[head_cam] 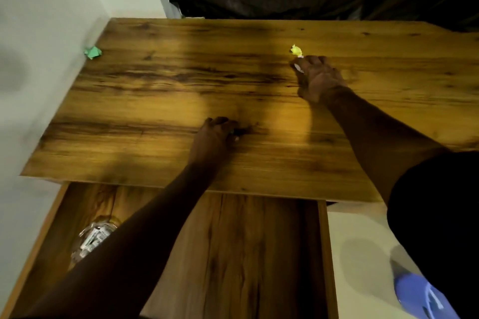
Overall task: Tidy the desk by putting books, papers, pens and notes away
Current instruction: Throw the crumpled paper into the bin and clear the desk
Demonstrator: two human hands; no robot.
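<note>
On the wooden desk [160, 90] my right hand [318, 77] has its fingers curled round a small white crumpled scrap [297, 66], just below a yellow crumpled note [296, 50]. Near the middle of the desk, my left hand [216, 131] grips a small dark object [239, 132] that is mostly hidden. A green crumpled note [92, 52] lies at the far left edge by the wall.
Below the desk's front edge a wooden drawer [259, 254] stands pulled out, with a clear jar [94, 237] of small items at its left. The white wall runs along the left. A dark curtain hangs behind the desk. A blue shoe [425, 295] stands on the floor.
</note>
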